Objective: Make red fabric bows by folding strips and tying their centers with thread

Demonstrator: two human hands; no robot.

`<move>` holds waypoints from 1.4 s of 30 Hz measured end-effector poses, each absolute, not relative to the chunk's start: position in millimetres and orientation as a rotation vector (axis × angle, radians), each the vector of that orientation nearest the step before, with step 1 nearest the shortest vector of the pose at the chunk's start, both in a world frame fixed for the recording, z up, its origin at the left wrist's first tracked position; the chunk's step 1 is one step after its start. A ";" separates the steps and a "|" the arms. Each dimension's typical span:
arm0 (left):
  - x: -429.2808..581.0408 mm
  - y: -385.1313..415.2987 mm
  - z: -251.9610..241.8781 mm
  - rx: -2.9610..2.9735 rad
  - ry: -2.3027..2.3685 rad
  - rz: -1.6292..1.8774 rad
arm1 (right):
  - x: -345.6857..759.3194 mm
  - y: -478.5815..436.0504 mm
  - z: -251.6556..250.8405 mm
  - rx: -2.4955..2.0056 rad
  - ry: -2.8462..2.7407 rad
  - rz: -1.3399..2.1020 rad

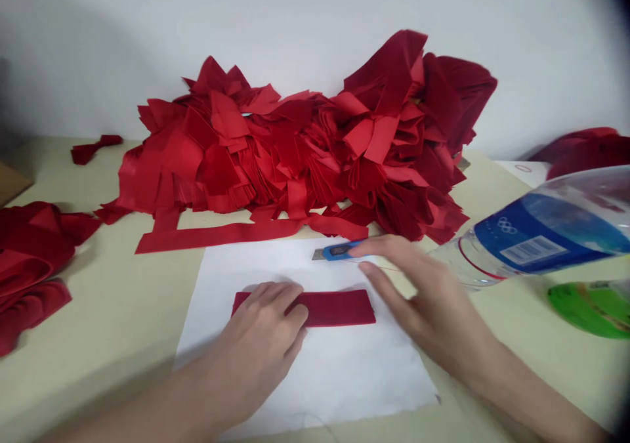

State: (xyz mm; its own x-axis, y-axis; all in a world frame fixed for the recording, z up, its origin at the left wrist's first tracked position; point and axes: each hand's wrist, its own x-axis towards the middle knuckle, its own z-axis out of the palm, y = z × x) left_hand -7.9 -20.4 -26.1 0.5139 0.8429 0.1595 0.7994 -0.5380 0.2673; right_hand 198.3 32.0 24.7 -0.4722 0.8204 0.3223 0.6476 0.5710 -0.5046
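My left hand (273,325) rests on a dark red folded velvet-like strip (339,308). Its fingers are curled together over the strip's left part and hide it there. The strip lies flat on a white sheet of paper (339,371). To the right, my right hand (423,285) reaches across the paper's edge with thumb and index finger apart. Its index fingertip meets the rear end of a blue utility knife (339,251), while the thumb is clear of it. The knife lies near the paper's top edge, its short blade out and pointing left.
A large heap of red ribbon pieces (295,147) stands against the wall, with a long red strip (221,234) before it. More red fabric (34,253) lies at left. A clear bottle with a blue label (541,233) and a green object (590,308) are at right.
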 end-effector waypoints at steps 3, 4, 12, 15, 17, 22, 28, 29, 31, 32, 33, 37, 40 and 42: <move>-8.1 -17.8 -25.3 2.590 1.389 0.435 | 220.2 17.9 29.9 -1.292 -2.211 0.390; -8.3 -17.5 -25.2 2.589 1.383 0.442 | 225.3 10.5 26.3 -1.292 -2.248 0.411; -9.4 -21.0 -29.2 2.679 1.323 0.377 | 231.1 -32.7 -20.3 -1.203 -2.659 0.640; -7.6 -23.6 -29.9 2.759 1.345 0.212 | 230.6 -32.2 -20.3 -1.266 -2.621 0.717; -5.6 -25.2 -29.3 2.790 1.360 0.081 | 230.9 -30.8 -19.2 -1.299 -2.607 0.727; -1.3 -26.9 -28.4 2.825 1.373 -0.016 | 231.5 -28.2 -21.8 -1.242 -2.612 0.666; -2.3 -26.1 -25.4 2.794 1.340 -0.066 | 231.4 -25.3 -25.4 -1.235 -2.601 0.671; -2.7 -26.1 -24.8 2.793 1.341 -0.056 | 231.4 -25.0 -25.0 -1.240 -2.602 0.682; -3.3 -26.0 -24.1 2.782 1.335 -0.049 | 231.0 -24.8 -22.5 -1.249 -2.610 0.708; -3.4 -25.9 -24.0 2.772 1.332 -0.054 | 230.7 -24.7 -20.4 -1.243 -2.615 0.723; -3.5 -25.9 -24.1 2.763 1.327 -0.056 | 230.4 -24.5 -17.7 -1.231 -2.611 0.725; -4.1 -26.0 -26.4 2.766 1.300 0.004 | 230.6 -18.0 -7.7 -1.131 -2.482 0.515; -5.4 -27.1 -29.8 2.782 1.311 0.039 | 233.7 -4.6 -8.1 -1.108 -2.447 0.345; -6.7 -28.1 -33.2 2.818 1.309 0.046 | 236.8 5.2 -12.4 -1.124 -2.479 0.319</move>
